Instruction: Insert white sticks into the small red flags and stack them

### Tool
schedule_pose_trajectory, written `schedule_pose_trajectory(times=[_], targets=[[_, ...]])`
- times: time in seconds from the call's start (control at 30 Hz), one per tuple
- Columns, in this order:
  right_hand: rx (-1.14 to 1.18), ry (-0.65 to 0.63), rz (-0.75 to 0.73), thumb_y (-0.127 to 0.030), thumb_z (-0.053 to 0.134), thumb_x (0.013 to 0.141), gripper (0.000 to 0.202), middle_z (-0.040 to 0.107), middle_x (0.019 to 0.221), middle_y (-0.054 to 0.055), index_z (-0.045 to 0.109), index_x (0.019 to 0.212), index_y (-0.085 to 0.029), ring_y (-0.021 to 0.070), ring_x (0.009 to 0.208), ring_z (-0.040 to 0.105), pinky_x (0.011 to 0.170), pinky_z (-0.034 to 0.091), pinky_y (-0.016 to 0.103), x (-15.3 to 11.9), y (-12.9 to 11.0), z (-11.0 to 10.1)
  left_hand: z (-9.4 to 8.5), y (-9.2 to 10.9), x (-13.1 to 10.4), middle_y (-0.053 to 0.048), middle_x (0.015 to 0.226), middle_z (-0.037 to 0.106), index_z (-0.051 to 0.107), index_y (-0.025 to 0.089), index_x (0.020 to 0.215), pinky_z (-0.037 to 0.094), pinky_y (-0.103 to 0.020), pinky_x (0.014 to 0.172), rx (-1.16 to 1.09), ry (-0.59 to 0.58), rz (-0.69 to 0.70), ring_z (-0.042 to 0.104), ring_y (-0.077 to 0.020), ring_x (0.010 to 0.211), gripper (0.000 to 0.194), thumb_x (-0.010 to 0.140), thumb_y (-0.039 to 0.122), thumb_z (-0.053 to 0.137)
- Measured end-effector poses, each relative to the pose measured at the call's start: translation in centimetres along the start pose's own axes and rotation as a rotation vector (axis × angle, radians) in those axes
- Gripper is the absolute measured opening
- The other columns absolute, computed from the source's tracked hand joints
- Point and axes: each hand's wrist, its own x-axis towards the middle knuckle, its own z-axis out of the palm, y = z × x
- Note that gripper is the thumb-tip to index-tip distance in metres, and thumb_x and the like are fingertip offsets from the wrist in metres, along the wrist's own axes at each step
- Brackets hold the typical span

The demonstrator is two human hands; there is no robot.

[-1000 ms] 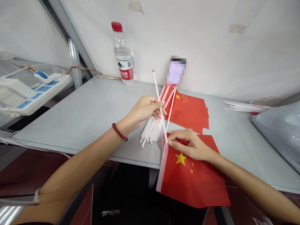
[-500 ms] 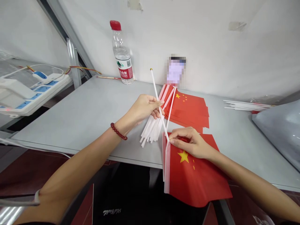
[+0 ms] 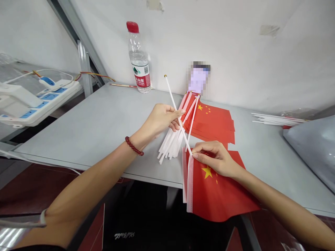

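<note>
We're looking straight at a white wall (image 3: 227, 42), two scraps of tape (image 3: 269, 30) stuck up high on it; below, we have a gray table (image 3: 104, 122) running right up against it. Off left, a metal beam (image 3: 80, 35) slants down, and underneath we catch reddish-brown floor (image 3: 34, 188), soft light washing the wall.

Your white stick (image 3: 170, 91) now leans more toward eleven o'clock than before. The upper flag (image 3: 221, 191) has turned: its white sleeve (image 3: 190, 184), earlier pointing to seven o'clock, hangs toward six, uncovering more of the second sleeve (image 3: 184, 183) at nine o'clock.
</note>
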Motion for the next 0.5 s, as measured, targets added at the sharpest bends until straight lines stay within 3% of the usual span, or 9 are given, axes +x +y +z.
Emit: schedule_pose_trajectory(times=[0.3,0.4,0.5], targets=[[-0.068,0.016,-0.029,-0.022,0.055,0.086,0.017,0.051,0.062,-0.001,0.062,0.073,-0.014,0.0085,0.057,0.042,0.055,0.036,0.024,0.1,0.0,0.2,0.4,0.4,-0.4,-0.004,0.052,0.063,0.051,0.014,0.067,0.047,-0.022,0.039,0.046,0.045,0.046,0.058,-0.0110,0.041,0.034,0.072,0.041,0.071],[-0.071,0.016,-0.022,-0.021,0.055,0.086,0.017,0.053,0.063,-0.001,0.062,0.073,-0.014,0.0087,0.058,0.044,0.056,0.037,0.023,0.1,0.1,0.3,0.7,0.9,-0.8,-0.002,0.057,0.065,0.049,0.015,0.077,0.048,-0.021,0.041,0.025,-0.016,0.098,0.058,-0.0102,0.041,0.032,0.072,0.037,0.072],[-0.066,0.042,-0.002,-0.023,0.055,0.086,0.017,0.054,0.064,-0.001,0.063,0.074,-0.015,0.0091,0.058,0.045,0.055,0.037,0.023,0.1,0.1,0.2,0.8,1.3,-1.2,-0.001,0.062,0.068,0.046,0.017,0.088,0.048,-0.021,0.042,-0.004,-0.156,0.117,0.059,-0.0104,0.043,0.034,0.072,0.031,0.072]])
